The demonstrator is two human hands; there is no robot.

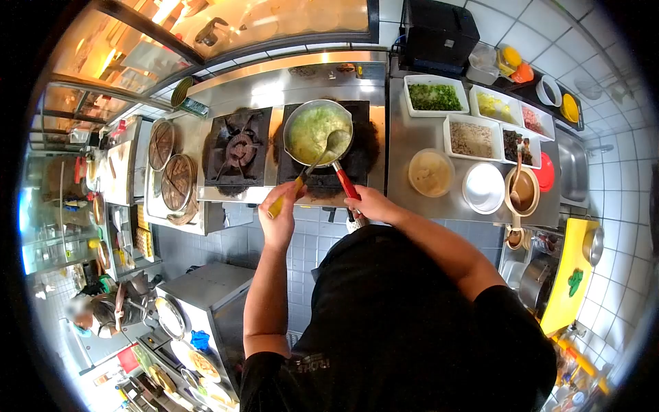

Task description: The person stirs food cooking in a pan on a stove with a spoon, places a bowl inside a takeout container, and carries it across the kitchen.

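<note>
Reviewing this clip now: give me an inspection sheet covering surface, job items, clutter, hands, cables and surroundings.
Surface: steel stove, blackened around the burners; steel counter to its right.
Job's things: pot on the right burner with pale green food inside; ladle with its head in the food.
Clutter: white tubs of ingredients, white bowl and red lid on the counter.
Hands: left hand closed on the ladle's yellow handle; right hand on the pot's red handle.
Cables: nothing seen.
Surroundings: sink at right, yellow board nearer; another person at far left.
</note>
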